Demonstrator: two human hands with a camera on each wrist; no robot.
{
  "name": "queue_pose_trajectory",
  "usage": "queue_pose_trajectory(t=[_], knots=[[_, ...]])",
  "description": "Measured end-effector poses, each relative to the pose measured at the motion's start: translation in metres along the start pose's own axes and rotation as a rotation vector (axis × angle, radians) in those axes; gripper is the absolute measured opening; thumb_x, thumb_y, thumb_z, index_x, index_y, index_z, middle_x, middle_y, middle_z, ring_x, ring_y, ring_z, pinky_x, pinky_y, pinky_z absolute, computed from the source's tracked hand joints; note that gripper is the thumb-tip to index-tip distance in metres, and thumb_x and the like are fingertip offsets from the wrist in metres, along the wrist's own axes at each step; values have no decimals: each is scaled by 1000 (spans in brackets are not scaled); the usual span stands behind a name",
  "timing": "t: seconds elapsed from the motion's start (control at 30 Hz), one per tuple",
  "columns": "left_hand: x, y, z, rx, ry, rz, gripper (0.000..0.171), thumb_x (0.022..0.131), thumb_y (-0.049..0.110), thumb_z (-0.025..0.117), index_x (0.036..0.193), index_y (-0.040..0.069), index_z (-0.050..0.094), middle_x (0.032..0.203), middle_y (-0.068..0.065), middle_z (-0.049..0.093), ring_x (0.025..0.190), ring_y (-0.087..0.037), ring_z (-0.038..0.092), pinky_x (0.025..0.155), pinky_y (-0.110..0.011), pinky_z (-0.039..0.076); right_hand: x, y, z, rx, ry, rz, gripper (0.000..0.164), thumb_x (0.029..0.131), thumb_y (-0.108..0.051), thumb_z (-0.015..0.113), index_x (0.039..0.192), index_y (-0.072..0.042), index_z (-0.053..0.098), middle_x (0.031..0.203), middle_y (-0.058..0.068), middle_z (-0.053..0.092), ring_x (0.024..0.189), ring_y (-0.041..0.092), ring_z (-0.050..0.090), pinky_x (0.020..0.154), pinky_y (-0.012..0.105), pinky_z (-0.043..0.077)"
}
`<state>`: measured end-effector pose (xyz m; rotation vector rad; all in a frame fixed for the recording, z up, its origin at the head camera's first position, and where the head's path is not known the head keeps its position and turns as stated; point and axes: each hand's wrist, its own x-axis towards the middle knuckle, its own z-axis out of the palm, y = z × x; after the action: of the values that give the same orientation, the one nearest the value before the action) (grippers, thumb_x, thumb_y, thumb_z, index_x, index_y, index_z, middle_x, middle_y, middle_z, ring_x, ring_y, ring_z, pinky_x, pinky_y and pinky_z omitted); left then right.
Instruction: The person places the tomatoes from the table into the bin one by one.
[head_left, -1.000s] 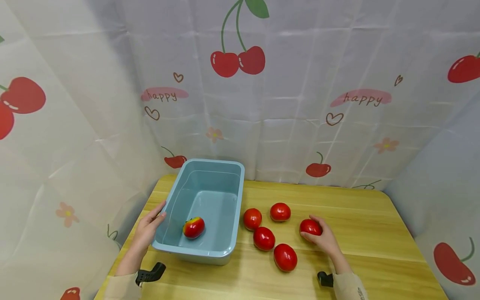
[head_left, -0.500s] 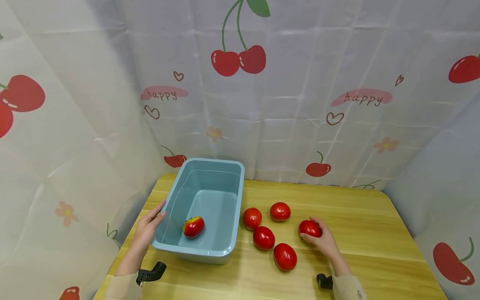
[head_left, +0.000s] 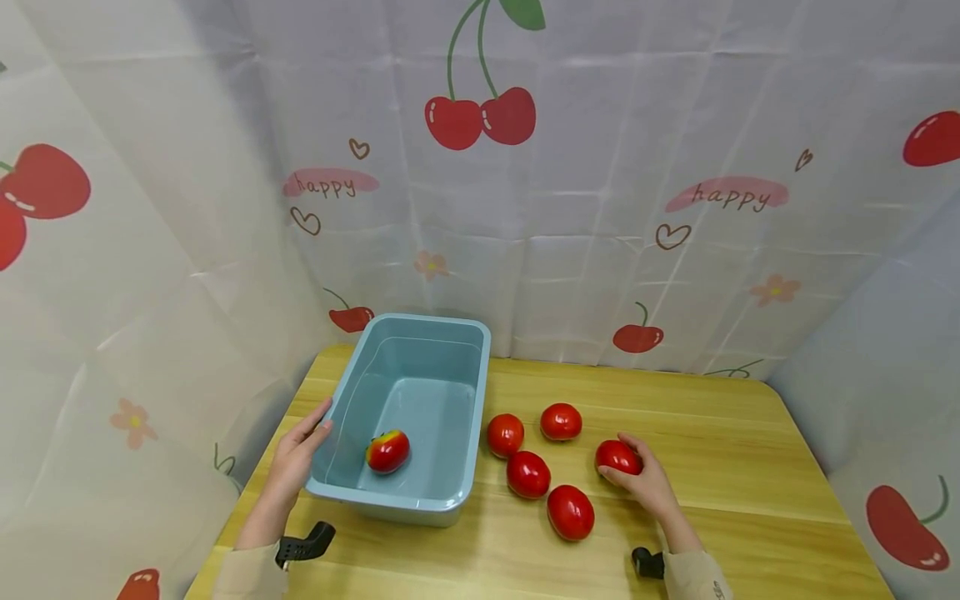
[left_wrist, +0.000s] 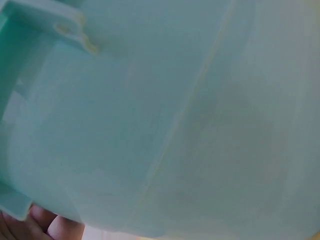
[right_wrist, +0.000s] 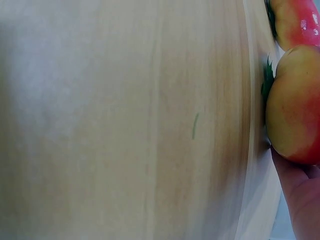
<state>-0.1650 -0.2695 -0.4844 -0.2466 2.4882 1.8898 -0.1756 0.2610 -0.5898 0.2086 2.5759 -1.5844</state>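
Observation:
My right hand [head_left: 651, 482] grips a red tomato [head_left: 617, 457] at the right of the group, thumb on the near side and fingers round the far side. In the right wrist view this tomato [right_wrist: 295, 107] shows a yellowish end with green leaves, close over the wood. At the light blue plastic bin [head_left: 480, 400], my left hand [head_left: 294, 454] holds the left rim, its thumb overlapping the edge. The left wrist view is filled by the bin's outer wall [left_wrist: 150, 110], with fingers [left_wrist: 65, 227] showing below. One red-and-yellow tomato [head_left: 387, 452] lies inside the bin.
Between bin and right hand several other tomatoes lie on the wooden table [head_left: 720, 433], among them one at the back [head_left: 561, 422] and one nearest the front [head_left: 570, 512]. A cherry-print curtain [head_left: 570, 233] encloses the table's back and sides.
The right hand and its tomato have shifted slightly to the left. The left hand stays at the bin's rim, and the other tomatoes lie as before.

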Motion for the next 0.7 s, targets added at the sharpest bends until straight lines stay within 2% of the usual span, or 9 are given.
queue_pose_trajectory(t=[0.43, 0.7], knots=[[0, 1, 0, 10, 0, -5, 56, 98, 34, 49, 147, 11, 33, 152, -10, 26, 139, -29, 21, 109, -51, 19, 0, -3, -1, 13, 1, -2, 76, 82, -28, 74, 142, -8, 33, 140, 24, 36, 124, 43, 37, 100, 58, 31], [-1, 0, 0, 13, 0, 8, 56, 98, 35, 49, 146, 10, 34, 151, -10, 27, 138, -30, 22, 109, -51, 20, -1, -16, -2, 22, -6, -31, 76, 81, -31, 74, 142, -9, 34, 141, 22, 36, 124, 41, 37, 99, 58, 33]])
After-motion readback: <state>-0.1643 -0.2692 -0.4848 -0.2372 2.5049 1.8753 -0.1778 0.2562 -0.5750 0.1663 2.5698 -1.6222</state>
